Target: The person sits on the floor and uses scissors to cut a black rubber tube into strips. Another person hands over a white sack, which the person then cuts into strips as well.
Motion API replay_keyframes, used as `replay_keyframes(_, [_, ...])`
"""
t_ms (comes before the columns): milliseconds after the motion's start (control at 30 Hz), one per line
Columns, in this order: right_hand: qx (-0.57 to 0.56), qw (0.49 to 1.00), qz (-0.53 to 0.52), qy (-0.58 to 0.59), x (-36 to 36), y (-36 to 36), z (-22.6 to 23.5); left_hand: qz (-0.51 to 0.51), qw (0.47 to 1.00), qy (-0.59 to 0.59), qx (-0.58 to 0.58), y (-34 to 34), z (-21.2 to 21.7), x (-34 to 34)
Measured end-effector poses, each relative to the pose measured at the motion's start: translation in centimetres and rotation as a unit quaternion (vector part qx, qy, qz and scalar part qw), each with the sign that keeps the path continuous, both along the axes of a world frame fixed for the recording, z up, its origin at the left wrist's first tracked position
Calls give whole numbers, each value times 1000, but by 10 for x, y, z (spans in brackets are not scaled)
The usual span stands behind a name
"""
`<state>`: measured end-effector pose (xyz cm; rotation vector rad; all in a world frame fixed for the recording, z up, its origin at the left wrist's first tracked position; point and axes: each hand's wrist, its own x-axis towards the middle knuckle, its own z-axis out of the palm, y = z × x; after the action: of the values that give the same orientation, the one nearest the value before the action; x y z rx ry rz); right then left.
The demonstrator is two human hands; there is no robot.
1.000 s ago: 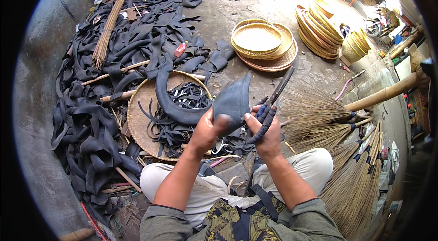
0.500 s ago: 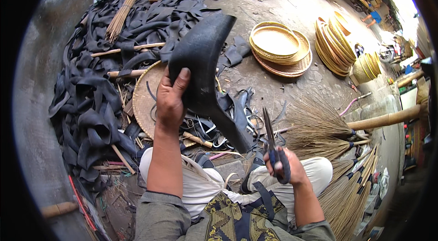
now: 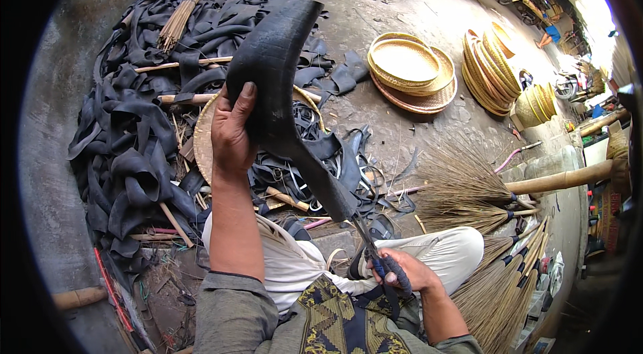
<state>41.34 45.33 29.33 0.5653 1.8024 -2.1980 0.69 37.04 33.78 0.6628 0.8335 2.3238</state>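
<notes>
Sits facing a sprawling heap of crumpled black rubber sheets from nine to eleven o'clock. Has long brown bristle brooms at three to four o'clock and a leaning stack of round yellow woven bamboo trays at two. Has also a round tan woven bamboo tray at nine o'clock, partly hidden behind the left hand. Holds up a curved black rubber piece, broad towards eleven o'clock and narrowing down towards six. Grips the broad part in the half-closed left hand, thumb on the near face, fingers mostly hidden. Wraps the right hand at five o'clock tightly around the dark-wrapped handles of slim grey metal scissors. Points the blades towards eleven, right at the rubber piece's lower end; cannot tell their spread.
</notes>
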Motion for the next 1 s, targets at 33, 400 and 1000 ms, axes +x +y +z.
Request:
replay_keyframes(33, [9, 1000, 1, 20, -5, 0, 0, -7, 1000, 1, -1, 0, -1, 0])
replay_keyframes(400, [-75, 994, -84, 3, -28, -14, 5, 14, 997, -70, -21, 6, -4, 1])
replay_keyframes(1000, [-102, 983, -145, 40, -49, -32, 15, -1, 993, -113, -44, 20, -10, 13])
